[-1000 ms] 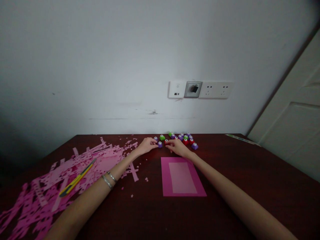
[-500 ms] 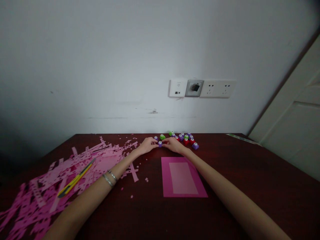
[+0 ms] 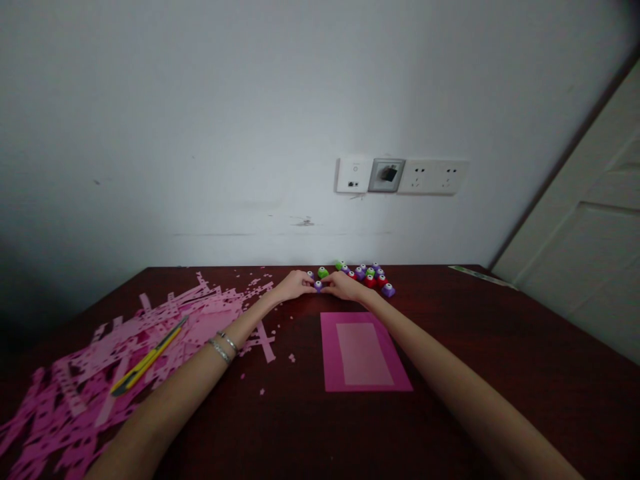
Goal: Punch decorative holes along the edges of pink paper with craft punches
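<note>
Grip of left hand (image 3: 296,285), right hand (image 3: 344,285) nearly closed, holding purple piece (image 3: 319,286).

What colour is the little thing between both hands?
The little thing is purple, white on top, in the head view.

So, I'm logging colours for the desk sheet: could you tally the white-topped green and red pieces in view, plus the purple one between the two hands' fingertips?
Green pieces: 3
Red pieces: 3
Purple piece between the left hand and right hand: 1
Total: 7, leaving out any hidden behind the hands
</note>
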A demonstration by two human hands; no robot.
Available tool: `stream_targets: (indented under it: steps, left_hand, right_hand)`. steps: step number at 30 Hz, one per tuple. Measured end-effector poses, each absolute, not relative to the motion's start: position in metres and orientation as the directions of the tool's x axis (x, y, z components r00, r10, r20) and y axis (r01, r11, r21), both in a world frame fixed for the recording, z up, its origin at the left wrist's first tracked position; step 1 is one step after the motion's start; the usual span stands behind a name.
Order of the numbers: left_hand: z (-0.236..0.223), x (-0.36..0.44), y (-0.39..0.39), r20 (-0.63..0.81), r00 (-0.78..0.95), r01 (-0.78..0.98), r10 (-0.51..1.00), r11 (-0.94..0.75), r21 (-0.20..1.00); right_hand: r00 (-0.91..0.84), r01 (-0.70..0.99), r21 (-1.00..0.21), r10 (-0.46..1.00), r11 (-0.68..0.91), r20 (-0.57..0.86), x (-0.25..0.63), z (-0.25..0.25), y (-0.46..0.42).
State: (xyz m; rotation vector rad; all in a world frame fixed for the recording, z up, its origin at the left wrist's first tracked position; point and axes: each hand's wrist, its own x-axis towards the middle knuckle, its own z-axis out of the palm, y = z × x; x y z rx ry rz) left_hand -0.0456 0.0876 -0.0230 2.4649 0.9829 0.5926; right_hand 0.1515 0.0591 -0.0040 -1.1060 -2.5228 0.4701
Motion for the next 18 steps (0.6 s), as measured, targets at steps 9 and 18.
stream_targets:
  steps: [9,18]
  left_hand:
    - [-0.008,-0.039,0.075,0.253,0.624,0.510,0.739,-0.631,0.585]
    - [0.008,-0.008,0.032,0.194,0.694,0.475,0.693,-0.643,0.601]
  right_hand:
    - [-0.586,0.616,-0.460,0.762,0.639,0.273,0.159,-0.001,0.053]
    - [-0.555,0.598,-0.594,0.812,0.538,0.178,0.198,0.008,-0.004]
